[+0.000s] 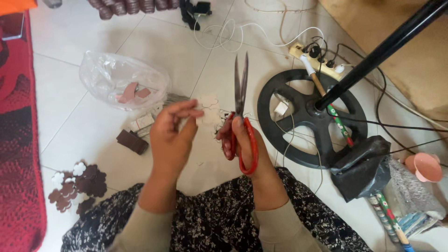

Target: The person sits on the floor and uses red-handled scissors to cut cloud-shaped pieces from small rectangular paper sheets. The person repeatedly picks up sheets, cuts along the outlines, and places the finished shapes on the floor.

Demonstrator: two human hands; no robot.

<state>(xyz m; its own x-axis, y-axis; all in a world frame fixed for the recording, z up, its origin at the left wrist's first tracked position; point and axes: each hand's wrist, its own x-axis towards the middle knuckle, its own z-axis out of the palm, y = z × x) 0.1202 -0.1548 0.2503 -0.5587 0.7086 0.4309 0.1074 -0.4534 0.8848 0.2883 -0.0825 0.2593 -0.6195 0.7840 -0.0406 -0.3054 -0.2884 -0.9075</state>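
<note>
My right hand (249, 149) grips a pair of scissors with red handles (241, 116), blades closed and pointing away from me. My left hand (171, 135) pinches a small white flower-shaped cutout (208, 106) between thumb and fingers, right beside the scissor blades. Both hands hover over the white tiled floor above my lap, which is covered by dark flowered cloth (214, 224).
A clear plastic bag (122, 84) with brown pieces lies ahead left. Brown and white flower cutouts (77, 186) sit at lower left, a red mat (16, 140) at the left edge. A black stand base (310, 116), cables, a power strip (319, 60) and a black bag (361, 168) crowd the right.
</note>
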